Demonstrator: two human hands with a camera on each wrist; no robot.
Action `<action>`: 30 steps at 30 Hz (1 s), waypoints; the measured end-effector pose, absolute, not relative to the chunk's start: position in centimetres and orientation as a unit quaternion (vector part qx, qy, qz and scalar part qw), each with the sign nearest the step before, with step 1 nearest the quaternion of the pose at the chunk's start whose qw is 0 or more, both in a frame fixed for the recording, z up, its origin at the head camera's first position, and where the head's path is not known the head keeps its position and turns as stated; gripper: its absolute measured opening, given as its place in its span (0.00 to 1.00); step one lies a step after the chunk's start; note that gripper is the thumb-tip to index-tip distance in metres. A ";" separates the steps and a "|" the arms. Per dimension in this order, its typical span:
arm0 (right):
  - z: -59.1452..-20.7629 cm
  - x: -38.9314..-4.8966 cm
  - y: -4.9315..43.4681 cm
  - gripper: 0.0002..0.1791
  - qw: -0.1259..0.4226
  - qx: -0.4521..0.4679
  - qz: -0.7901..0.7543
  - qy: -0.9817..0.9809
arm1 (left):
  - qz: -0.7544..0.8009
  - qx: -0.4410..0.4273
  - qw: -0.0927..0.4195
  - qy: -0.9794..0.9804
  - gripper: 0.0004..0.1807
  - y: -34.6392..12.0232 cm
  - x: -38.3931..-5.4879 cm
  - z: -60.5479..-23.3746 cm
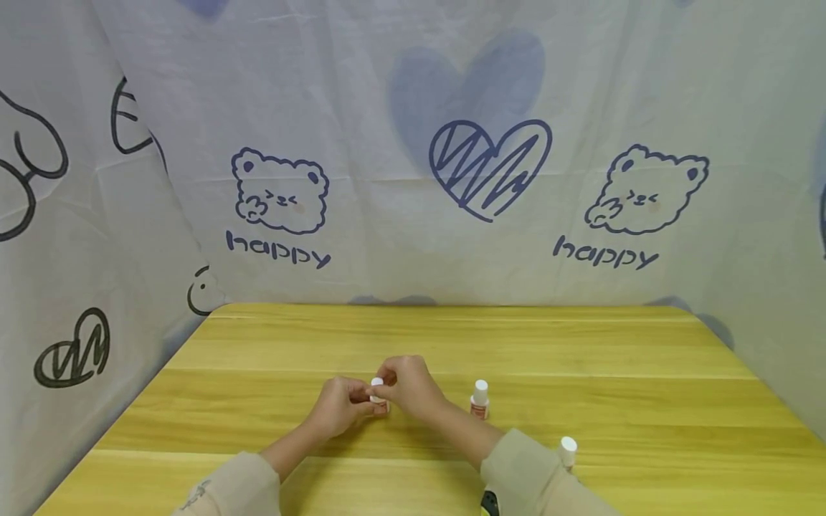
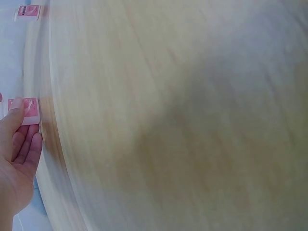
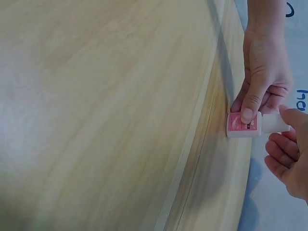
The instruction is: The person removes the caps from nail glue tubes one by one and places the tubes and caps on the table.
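Item: one small white plastic bottle, pink-labelled (image 3: 243, 124), upright on the yellow wood-grain table (image 1: 258, 344). My left hand (image 1: 338, 408) grips its body, presumably for steadiness; my right hand (image 1: 413, 387) pinches its smooth, white cylindrical cap (image 3: 275, 123), probably for control. Also standing, rightward: second white-capped bottle (image 1: 480, 403); third white-capped bottle (image 1: 568, 451), partly behind my beige cloth sleeve (image 1: 525, 469).

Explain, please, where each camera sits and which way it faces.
Head: on the head, facing forward and down at table and cloth; left hand, right hand and sleeves show.
Left wrist: on that wrist, facing the left hand, gripping a bottle.
Right wrist: on that wrist, facing the bottle; both hands show.
Head and right wrist share both hands.
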State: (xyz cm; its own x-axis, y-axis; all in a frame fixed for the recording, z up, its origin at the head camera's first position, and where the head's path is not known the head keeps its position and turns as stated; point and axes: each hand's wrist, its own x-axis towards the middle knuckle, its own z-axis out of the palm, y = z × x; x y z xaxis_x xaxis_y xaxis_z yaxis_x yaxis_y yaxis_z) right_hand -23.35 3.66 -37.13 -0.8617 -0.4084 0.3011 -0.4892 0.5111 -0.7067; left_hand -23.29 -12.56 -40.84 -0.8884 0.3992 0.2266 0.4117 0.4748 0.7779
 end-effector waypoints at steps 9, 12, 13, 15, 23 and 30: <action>-36.8 -23.3 3.5 0.05 0.037 0.251 0.397 -0.882 | -0.464 -0.235 0.004 -0.854 0.08 -12.5 -23.4 -40.9; -36.6 -23.3 3.5 0.05 0.034 0.257 0.388 -0.885 | -0.463 -0.235 0.003 -0.855 0.08 -12.6 -23.4 -41.0; -36.6 -23.3 3.5 0.05 0.034 0.258 0.386 -0.885 | -0.462 -0.234 0.002 -0.855 0.08 -12.6 -23.4 -41.0; -36.5 -23.3 3.5 0.06 0.033 0.260 0.383 -0.886 | -0.461 -0.234 0.002 -0.856 0.08 -12.6 -23.5 -41.0; -36.5 -23.4 3.5 0.05 0.032 0.264 0.365 -0.892 | -0.464 -0.237 -0.003 -0.853 0.08 -12.6 -23.4 -40.9; -36.4 -23.5 3.6 0.03 0.024 0.283 0.372 -0.884 | -0.468 -0.241 -0.005 -0.850 0.09 -12.6 -23.4 -40.9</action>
State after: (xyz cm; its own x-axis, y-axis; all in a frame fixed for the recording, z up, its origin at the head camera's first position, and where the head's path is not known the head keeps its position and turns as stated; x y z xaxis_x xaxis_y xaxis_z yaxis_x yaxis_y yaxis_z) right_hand -23.51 3.62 -36.35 -0.8382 -0.4831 0.2529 -0.5187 0.5632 -0.6432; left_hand -23.43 -12.62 -40.93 -0.8841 0.4139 0.2169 0.4048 0.4466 0.7979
